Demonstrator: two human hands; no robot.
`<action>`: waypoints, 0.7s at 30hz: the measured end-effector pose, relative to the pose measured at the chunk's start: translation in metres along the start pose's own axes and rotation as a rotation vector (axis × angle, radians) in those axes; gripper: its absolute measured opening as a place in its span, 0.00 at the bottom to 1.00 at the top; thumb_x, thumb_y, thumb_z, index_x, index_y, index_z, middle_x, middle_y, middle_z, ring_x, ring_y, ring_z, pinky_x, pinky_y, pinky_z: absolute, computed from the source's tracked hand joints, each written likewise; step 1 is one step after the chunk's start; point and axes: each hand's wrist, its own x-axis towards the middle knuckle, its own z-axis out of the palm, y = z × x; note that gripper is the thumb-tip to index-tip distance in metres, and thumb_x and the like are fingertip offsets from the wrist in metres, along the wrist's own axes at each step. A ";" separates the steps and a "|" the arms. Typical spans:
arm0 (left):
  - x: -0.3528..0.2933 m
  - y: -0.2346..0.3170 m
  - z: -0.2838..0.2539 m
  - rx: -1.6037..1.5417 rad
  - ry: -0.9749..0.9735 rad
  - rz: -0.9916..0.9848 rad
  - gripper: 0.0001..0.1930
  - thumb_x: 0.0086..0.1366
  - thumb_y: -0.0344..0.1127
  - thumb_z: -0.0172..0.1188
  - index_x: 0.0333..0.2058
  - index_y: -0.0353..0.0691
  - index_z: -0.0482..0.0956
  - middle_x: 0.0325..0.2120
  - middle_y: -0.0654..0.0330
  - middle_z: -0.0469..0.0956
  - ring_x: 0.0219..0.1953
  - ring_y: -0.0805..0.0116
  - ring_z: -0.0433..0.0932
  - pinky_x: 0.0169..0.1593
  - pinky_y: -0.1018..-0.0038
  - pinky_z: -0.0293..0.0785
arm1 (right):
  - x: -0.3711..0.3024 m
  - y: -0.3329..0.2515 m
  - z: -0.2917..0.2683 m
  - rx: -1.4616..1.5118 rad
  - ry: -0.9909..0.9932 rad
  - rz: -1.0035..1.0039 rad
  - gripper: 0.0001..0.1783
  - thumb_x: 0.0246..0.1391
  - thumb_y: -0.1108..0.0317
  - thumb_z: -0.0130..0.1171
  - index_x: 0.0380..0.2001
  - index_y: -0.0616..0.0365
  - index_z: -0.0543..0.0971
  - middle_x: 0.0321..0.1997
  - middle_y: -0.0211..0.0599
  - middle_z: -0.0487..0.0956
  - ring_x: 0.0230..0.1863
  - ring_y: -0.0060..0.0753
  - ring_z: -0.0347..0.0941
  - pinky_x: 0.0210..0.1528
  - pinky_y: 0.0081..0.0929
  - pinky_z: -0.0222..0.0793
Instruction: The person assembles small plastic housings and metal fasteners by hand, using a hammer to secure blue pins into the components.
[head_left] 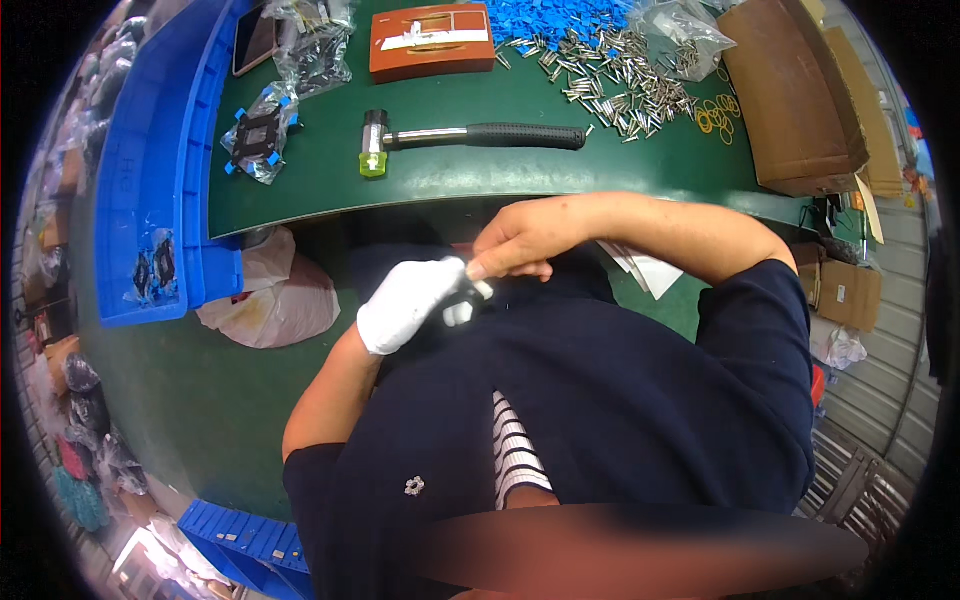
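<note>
In front of my body, just below the table's near edge, my hands meet. My left hand [408,302] wears a white glove [400,315], and its fingers curl inward; whether anything lies inside them is hidden. Bare, my right hand [528,238] reaches across from the right. Its thumb and forefinger are pinched together at the finger end of the glove. Slight blur covers the spot where the hands touch. Beyond them on the green table [300,195] lies a two-faced mallet [520,135], with a black grip and a yellow-green face.
Metal fasteners [620,95] are heaped at the back, beside blue plastic pieces [560,18] and yellow rubber bands [716,118]. An orange-brown box [432,62] and a bagged black part [260,135] lie further left. A blue crate [195,160] borders the left, a cardboard box [800,110] the right.
</note>
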 end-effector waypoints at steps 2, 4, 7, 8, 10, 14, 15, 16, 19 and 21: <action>0.000 -0.012 -0.009 -0.153 0.180 -0.015 0.19 0.76 0.46 0.55 0.38 0.35 0.87 0.28 0.63 0.83 0.28 0.76 0.75 0.37 0.76 0.71 | 0.000 -0.008 0.007 -0.036 0.135 -0.174 0.25 0.72 0.49 0.54 0.26 0.58 0.74 0.21 0.24 0.70 0.22 0.18 0.67 0.27 0.23 0.66; -0.001 -0.013 -0.023 -0.216 0.279 0.059 0.23 0.77 0.48 0.53 0.34 0.34 0.87 0.28 0.63 0.83 0.29 0.77 0.74 0.37 0.78 0.68 | -0.008 -0.017 0.010 0.003 0.296 -0.233 0.24 0.72 0.50 0.53 0.27 0.58 0.74 0.22 0.24 0.70 0.23 0.17 0.67 0.27 0.23 0.66; -0.011 -0.023 -0.052 -0.521 0.104 0.160 0.25 0.77 0.49 0.50 0.43 0.30 0.85 0.38 0.56 0.85 0.38 0.74 0.80 0.40 0.77 0.72 | -0.028 -0.017 0.000 0.029 0.540 -0.375 0.23 0.72 0.49 0.53 0.31 0.57 0.78 0.23 0.28 0.74 0.26 0.19 0.71 0.30 0.27 0.69; -0.012 -0.016 -0.049 -0.508 0.112 0.171 0.25 0.77 0.49 0.50 0.43 0.30 0.85 0.38 0.56 0.85 0.38 0.74 0.80 0.40 0.77 0.72 | -0.035 -0.016 -0.002 -0.136 0.656 -0.397 0.19 0.71 0.52 0.55 0.33 0.56 0.79 0.25 0.31 0.75 0.30 0.23 0.73 0.33 0.29 0.70; -0.015 0.000 -0.032 -0.483 0.368 0.316 0.31 0.75 0.52 0.46 0.53 0.24 0.78 0.31 0.51 0.82 0.30 0.63 0.78 0.42 0.68 0.75 | -0.040 -0.018 -0.010 -0.314 0.780 -0.431 0.16 0.69 0.55 0.58 0.35 0.56 0.79 0.28 0.33 0.77 0.33 0.26 0.75 0.36 0.30 0.71; -0.019 0.022 -0.030 -0.655 0.299 0.386 0.34 0.70 0.51 0.56 0.61 0.23 0.71 0.35 0.52 0.81 0.36 0.64 0.79 0.48 0.69 0.75 | -0.028 -0.017 -0.025 -1.231 1.241 -0.502 0.17 0.58 0.57 0.65 0.45 0.55 0.79 0.41 0.36 0.79 0.46 0.39 0.75 0.48 0.39 0.69; -0.019 0.026 -0.030 -0.635 0.288 0.404 0.34 0.70 0.51 0.56 0.61 0.23 0.71 0.35 0.52 0.81 0.36 0.64 0.79 0.48 0.69 0.75 | -0.021 -0.018 -0.028 -1.324 1.296 -0.460 0.22 0.56 0.57 0.66 0.50 0.56 0.77 0.46 0.37 0.79 0.51 0.43 0.74 0.53 0.42 0.67; -0.023 0.029 -0.029 -0.477 0.332 0.445 0.31 0.69 0.44 0.59 0.62 0.24 0.71 0.36 0.53 0.81 0.38 0.65 0.79 0.49 0.70 0.75 | -0.013 -0.023 -0.028 -1.343 1.244 -0.330 0.26 0.56 0.56 0.66 0.54 0.57 0.76 0.47 0.36 0.78 0.50 0.42 0.74 0.51 0.42 0.67; -0.025 0.052 -0.031 -0.086 0.458 0.371 0.24 0.69 0.30 0.64 0.62 0.32 0.74 0.46 0.59 0.82 0.47 0.74 0.79 0.53 0.78 0.74 | 0.005 -0.018 -0.037 -1.412 1.145 -0.178 0.18 0.57 0.56 0.66 0.44 0.56 0.80 0.41 0.38 0.77 0.49 0.41 0.75 0.49 0.41 0.67; -0.021 0.066 -0.034 1.053 0.798 0.496 0.12 0.67 0.26 0.59 0.48 0.36 0.85 0.38 0.57 0.84 0.41 0.62 0.80 0.52 0.69 0.73 | -0.001 -0.014 -0.037 -1.308 1.123 -0.322 0.13 0.58 0.57 0.64 0.33 0.55 0.82 0.37 0.37 0.78 0.45 0.42 0.76 0.45 0.40 0.71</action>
